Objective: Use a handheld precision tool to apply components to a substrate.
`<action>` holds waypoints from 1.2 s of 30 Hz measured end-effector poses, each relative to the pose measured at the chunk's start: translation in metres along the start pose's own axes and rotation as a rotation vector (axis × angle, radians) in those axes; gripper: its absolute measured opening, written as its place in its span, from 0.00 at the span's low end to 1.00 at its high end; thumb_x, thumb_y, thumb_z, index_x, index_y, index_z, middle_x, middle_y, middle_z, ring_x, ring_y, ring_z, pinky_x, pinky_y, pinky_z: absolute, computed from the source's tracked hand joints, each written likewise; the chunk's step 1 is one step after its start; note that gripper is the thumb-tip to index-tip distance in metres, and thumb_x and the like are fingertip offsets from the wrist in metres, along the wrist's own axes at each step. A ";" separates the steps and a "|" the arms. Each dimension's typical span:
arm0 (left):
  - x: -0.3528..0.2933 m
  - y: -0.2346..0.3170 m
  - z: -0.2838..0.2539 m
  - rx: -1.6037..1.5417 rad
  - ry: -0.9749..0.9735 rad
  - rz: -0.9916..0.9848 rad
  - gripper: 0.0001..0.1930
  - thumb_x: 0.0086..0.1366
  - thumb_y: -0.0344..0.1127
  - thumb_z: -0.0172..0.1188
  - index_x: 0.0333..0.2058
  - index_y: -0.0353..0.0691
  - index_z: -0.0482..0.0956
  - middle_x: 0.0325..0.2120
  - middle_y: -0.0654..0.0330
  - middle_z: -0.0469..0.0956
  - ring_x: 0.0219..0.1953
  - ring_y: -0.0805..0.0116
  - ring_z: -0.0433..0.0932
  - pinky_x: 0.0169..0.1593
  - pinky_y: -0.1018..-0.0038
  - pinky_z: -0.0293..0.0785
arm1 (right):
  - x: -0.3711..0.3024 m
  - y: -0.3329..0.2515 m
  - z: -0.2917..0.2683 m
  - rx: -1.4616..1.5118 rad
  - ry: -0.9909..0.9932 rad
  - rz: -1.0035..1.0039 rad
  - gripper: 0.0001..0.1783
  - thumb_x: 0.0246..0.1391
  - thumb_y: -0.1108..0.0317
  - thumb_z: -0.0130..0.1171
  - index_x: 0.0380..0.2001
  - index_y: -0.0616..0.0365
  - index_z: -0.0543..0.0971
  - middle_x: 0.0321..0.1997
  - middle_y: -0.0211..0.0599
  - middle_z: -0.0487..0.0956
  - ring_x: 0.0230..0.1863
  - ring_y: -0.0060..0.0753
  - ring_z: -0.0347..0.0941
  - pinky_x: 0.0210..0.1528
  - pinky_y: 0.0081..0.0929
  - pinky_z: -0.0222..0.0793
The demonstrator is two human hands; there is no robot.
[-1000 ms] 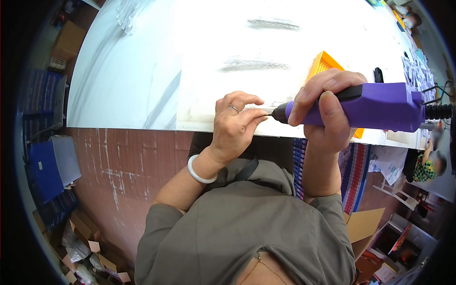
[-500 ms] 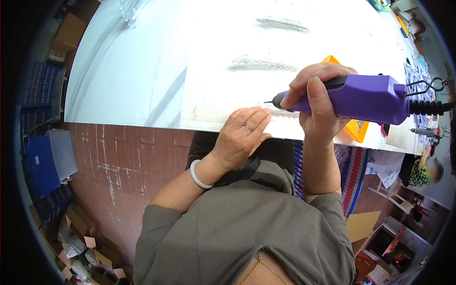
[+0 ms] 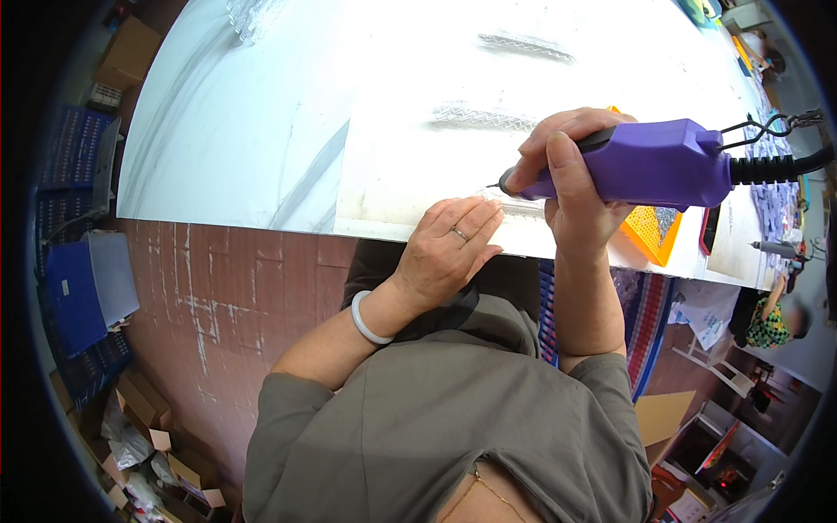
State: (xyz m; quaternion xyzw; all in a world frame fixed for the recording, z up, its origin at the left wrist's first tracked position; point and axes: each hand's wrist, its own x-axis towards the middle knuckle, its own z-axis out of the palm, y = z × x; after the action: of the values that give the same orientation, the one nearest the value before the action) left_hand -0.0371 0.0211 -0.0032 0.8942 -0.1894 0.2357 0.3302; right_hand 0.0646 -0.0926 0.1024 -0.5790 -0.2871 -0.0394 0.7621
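Note:
My right hand (image 3: pixel 575 179) is wrapped round a purple electric screwdriver (image 3: pixel 658 164), held almost level with its thin bit pointing left. The bit's tip is just above the fingertips of my left hand (image 3: pixel 449 240). Those fingers are close together at the table's near edge, on the left end of a clear plastic strip (image 3: pixel 526 207); the thumb is bent below them. Part of the strip is hidden by my hands. Farther back lie two clear strips with a zigzag pattern, a nearer strip (image 3: pixel 488 117) and a farther strip (image 3: pixel 527 47).
An orange basket (image 3: pixel 643 237) with small metal parts stands right of my right wrist. The screwdriver's black coiled cable (image 3: pixel 767 168) and a metal hook run off to the right. Clear plastic pieces (image 3: pixel 253 19) lie at the far left of the white table (image 3: pixel 235 131). Another person (image 3: pixel 767 322) is at far right.
The screwdriver and my right hand have shifted slightly left and up, and the bit has tilted a little. My left hand is nearly still. The view has moved slightly.

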 end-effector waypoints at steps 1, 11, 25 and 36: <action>0.000 0.000 0.000 0.000 0.003 0.000 0.24 0.51 0.34 0.68 0.48 0.35 0.77 0.49 0.57 0.76 0.53 0.61 0.72 0.55 0.64 0.69 | 0.001 0.000 0.002 0.018 -0.015 -0.007 0.02 0.50 0.82 0.58 0.27 0.65 0.75 0.24 0.40 0.78 0.20 0.25 0.77 0.22 0.17 0.74; -0.001 -0.003 0.002 0.026 0.013 0.028 0.23 0.52 0.35 0.67 0.47 0.36 0.78 0.48 0.58 0.76 0.51 0.62 0.73 0.53 0.64 0.71 | 0.010 0.004 0.004 -0.022 -0.132 0.015 0.03 0.50 0.78 0.56 0.25 0.63 0.74 0.20 0.42 0.76 0.14 0.26 0.73 0.16 0.19 0.71; 0.006 0.003 -0.004 0.058 -0.016 0.041 0.21 0.52 0.33 0.67 0.45 0.35 0.79 0.47 0.57 0.76 0.51 0.60 0.73 0.53 0.65 0.69 | 0.010 -0.025 -0.023 -0.052 -0.170 -0.126 0.11 0.51 0.79 0.52 0.40 0.62 0.69 0.27 0.48 0.76 0.23 0.38 0.77 0.29 0.33 0.79; 0.050 -0.015 -0.003 -0.056 -0.134 0.113 0.24 0.50 0.27 0.68 0.49 0.37 0.78 0.41 0.55 0.77 0.45 0.56 0.74 0.49 0.66 0.69 | -0.036 -0.087 -0.077 0.006 0.213 -0.036 0.09 0.48 0.82 0.58 0.33 0.66 0.71 0.26 0.47 0.78 0.19 0.30 0.77 0.23 0.23 0.76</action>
State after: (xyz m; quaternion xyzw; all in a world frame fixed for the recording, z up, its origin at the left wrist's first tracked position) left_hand 0.0108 0.0243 0.0185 0.8863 -0.2679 0.1881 0.3278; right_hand 0.0304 -0.2009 0.1470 -0.5641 -0.2148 -0.1134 0.7891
